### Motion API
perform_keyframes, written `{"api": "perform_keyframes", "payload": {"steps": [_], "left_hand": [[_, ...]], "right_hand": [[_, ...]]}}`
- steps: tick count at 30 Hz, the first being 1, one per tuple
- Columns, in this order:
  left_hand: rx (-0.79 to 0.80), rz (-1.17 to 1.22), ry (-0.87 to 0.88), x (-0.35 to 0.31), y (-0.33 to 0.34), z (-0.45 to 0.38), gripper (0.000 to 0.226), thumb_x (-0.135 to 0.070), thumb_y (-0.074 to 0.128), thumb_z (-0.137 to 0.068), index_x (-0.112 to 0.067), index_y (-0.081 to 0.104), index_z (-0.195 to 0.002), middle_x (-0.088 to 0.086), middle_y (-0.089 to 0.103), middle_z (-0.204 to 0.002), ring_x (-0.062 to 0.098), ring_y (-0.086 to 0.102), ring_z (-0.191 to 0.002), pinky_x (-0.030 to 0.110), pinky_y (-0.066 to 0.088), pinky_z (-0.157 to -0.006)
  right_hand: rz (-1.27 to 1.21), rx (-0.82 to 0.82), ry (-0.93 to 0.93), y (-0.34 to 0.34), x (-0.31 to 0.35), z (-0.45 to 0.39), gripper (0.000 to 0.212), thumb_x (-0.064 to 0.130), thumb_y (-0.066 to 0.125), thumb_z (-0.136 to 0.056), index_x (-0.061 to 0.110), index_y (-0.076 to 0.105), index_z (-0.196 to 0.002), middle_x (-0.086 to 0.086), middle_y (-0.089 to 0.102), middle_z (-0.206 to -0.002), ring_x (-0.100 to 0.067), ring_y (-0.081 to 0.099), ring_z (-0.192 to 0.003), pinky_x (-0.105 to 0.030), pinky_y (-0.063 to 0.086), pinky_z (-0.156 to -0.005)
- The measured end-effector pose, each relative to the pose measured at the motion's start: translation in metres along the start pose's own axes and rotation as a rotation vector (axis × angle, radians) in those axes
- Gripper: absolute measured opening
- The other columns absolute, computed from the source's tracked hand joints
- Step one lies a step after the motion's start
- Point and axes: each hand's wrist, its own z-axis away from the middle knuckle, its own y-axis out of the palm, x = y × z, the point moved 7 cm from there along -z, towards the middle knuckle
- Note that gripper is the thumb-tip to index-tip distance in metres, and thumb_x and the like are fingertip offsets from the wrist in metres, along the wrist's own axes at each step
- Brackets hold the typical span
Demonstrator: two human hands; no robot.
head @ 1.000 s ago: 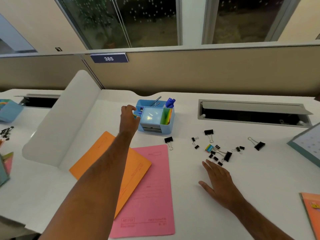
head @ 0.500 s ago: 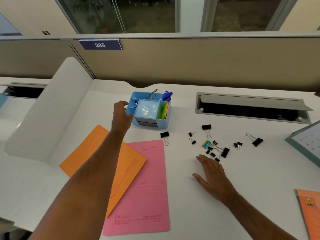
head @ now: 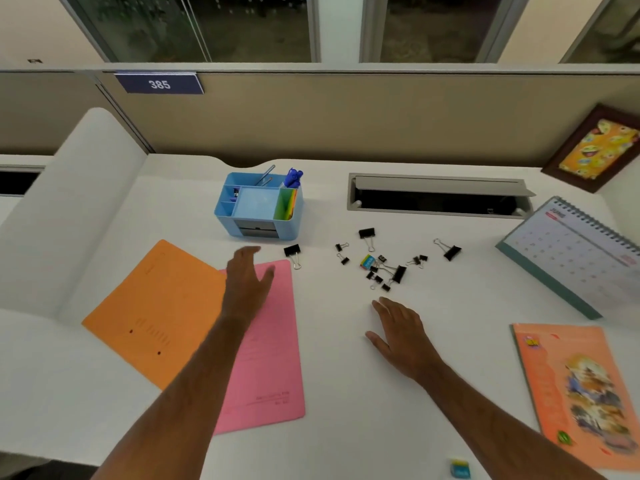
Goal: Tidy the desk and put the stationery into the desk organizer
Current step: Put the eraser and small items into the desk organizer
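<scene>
1. my left hand (head: 247, 282) hovers loose and holding nothing over the pink folder (head: 266, 344); my right hand (head: 401, 336) lies flat, centre frame.
2. binder clips (head: 381, 265) lie scattered right of the blue desk organizer (head: 259, 206); next i'd gather them.

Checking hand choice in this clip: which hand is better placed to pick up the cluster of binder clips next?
Probably the right hand. It lies open on the desk just short of the clip cluster, fingers pointing at it. The left hand hovers open over the pink folder, farther from the cluster.
</scene>
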Motion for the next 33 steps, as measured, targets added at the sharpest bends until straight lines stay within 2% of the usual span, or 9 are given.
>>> {"api": "perform_keyframes", "payload": {"steps": [6, 12, 15, 22, 27, 31, 33], "left_hand": [[0.21, -0.062, 0.097, -0.027, 0.07, 0.083, 0.065, -0.039, 0.056, -0.106, -0.013, 0.032, -0.161, 0.007, 0.029, -0.169, 0.023, 0.021, -0.157, 0.039, 0.016, -0.129], [0.38, -0.206, 0.23, -0.045, 0.118, 0.138, 0.073, -0.043, 0.046, -0.109, -0.011, 0.013, -0.166, 0.004, 0.003, -0.175, 0.021, -0.004, -0.162, 0.027, -0.004, -0.128], [0.466, -0.261, 0.234, -0.049, 0.134, 0.157, 0.081, -0.049, 0.043, -0.109, -0.009, 0.002, -0.166, 0.003, -0.009, -0.174, 0.021, -0.014, -0.161, 0.03, -0.005, -0.13], [0.555, -0.386, 0.231, -0.058, 0.154, 0.181, 0.092, -0.062, 0.037, -0.105, -0.009, -0.009, -0.165, 0.008, -0.022, -0.172, 0.03, -0.018, -0.159, 0.044, -0.006, -0.13], [0.577, -0.422, 0.221, -0.062, 0.156, 0.186, 0.108, -0.075, 0.042, -0.096, -0.009, -0.01, -0.165, 0.009, -0.023, -0.172, 0.032, -0.019, -0.159, 0.047, -0.005, -0.13], [0.58, -0.428, 0.216, -0.063, 0.156, 0.187, 0.112, -0.075, 0.046, -0.095, -0.008, -0.011, -0.165, 0.01, -0.023, -0.172, 0.032, -0.02, -0.159, 0.047, -0.005, -0.13], [0.573, -0.427, 0.214, -0.064, 0.157, 0.188, 0.112, -0.074, 0.047, -0.095, -0.008, -0.009, -0.165, 0.01, -0.022, -0.172, 0.033, -0.018, -0.159, 0.047, -0.005, -0.13]], "right_hand": [[0.053, 0.043, 0.046, 0.011, -0.019, 0.031, 0.074, 0.06, 0.035, -0.104, 0.018, 0.022, -0.163, -0.002, 0.01, -0.172, -0.02, 0.013, -0.157, -0.037, 0.012, -0.126], [0.084, 0.091, 0.076, 0.019, -0.032, 0.059, 0.078, 0.061, 0.03, -0.104, 0.018, 0.006, -0.165, -0.002, -0.007, -0.172, -0.021, -0.003, -0.159, -0.038, 0.0, -0.127], [0.077, 0.102, 0.082, 0.021, -0.04, 0.074, 0.076, 0.06, 0.029, -0.105, 0.02, 0.005, -0.165, -0.001, -0.008, -0.172, -0.019, -0.004, -0.159, -0.037, 0.0, -0.128], [-0.006, 0.088, 0.081, 0.02, -0.055, 0.104, 0.069, 0.055, 0.034, -0.106, 0.021, 0.016, -0.164, 0.002, 0.003, -0.172, -0.015, 0.002, -0.159, -0.035, 0.001, -0.128], [-0.037, 0.059, 0.058, 0.014, -0.066, 0.122, 0.06, 0.05, 0.041, -0.106, 0.023, 0.033, -0.16, 0.003, 0.022, -0.169, -0.014, 0.021, -0.155, -0.034, 0.008, -0.127], [-0.126, 0.036, 0.033, 0.009, -0.072, 0.142, 0.05, 0.057, 0.047, -0.102, 0.029, 0.054, -0.143, 0.008, 0.045, -0.149, -0.012, 0.041, -0.139, -0.034, 0.024, -0.115], [-0.161, 0.075, 0.013, 0.01, -0.074, 0.153, 0.049, 0.065, 0.045, -0.098, 0.034, 0.058, -0.134, 0.013, 0.048, -0.134, -0.009, 0.046, -0.127, -0.035, 0.029, -0.109]]}}
